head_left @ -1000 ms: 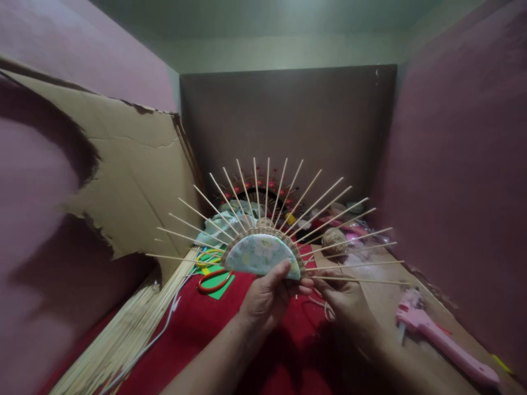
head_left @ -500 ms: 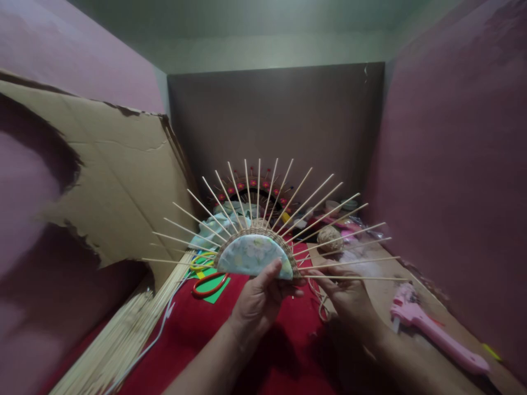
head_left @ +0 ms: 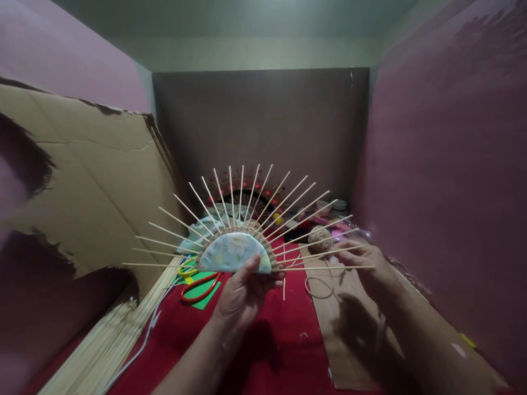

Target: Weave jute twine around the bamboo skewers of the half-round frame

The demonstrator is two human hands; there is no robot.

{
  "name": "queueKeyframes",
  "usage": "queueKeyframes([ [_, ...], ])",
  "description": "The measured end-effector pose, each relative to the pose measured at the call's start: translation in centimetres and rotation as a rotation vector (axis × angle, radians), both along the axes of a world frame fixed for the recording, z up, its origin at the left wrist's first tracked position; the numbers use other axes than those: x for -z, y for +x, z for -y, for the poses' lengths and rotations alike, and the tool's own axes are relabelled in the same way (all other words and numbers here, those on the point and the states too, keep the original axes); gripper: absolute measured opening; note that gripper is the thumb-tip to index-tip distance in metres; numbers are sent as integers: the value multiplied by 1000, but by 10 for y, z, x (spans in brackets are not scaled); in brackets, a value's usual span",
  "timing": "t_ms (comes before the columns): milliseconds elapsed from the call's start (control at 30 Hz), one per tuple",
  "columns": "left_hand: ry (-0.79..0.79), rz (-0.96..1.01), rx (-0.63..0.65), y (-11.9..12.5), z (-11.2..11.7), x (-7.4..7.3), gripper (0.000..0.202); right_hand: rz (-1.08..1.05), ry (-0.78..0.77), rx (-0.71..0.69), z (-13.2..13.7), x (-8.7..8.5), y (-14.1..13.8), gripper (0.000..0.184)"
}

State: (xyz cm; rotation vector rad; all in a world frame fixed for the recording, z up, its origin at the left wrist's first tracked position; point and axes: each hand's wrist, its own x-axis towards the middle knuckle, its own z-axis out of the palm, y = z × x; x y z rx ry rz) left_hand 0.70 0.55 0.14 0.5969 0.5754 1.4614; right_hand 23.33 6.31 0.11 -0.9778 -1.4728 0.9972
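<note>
My left hand (head_left: 241, 293) grips the lower edge of a half-round craft piece (head_left: 233, 253). It has a floral fabric face, a woven twine rim and several thin wooden sticks fanning out like rays. My right hand (head_left: 366, 269) is out to the right, behind the lowest right-hand sticks and near a ball of twine (head_left: 320, 238). Its fingers look curled, and what they hold is hidden. A loop of twine (head_left: 318, 286) lies on the cardboard below the sticks.
Orange-handled scissors (head_left: 197, 289) lie on green paper on the red cloth (head_left: 263, 351). A bundle of thin sticks (head_left: 102, 351) lies at the lower left, and torn cardboard (head_left: 82, 181) leans on the left wall. Craft clutter sits at the back.
My right hand has moved up and to the right, away from the piece's base toward the twine ball. The view has shifted, so the pink glue gun is out of sight.
</note>
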Motion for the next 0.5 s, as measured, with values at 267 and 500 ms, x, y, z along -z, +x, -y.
queueKeyframes([
  [267,-42,39,-33,-4,-8,4,4,-277,-196,-91,15,-20,23,13],
  [500,-55,-14,-54,-8,-13,8,9,-299,-137,-66,16,-19,32,12],
])
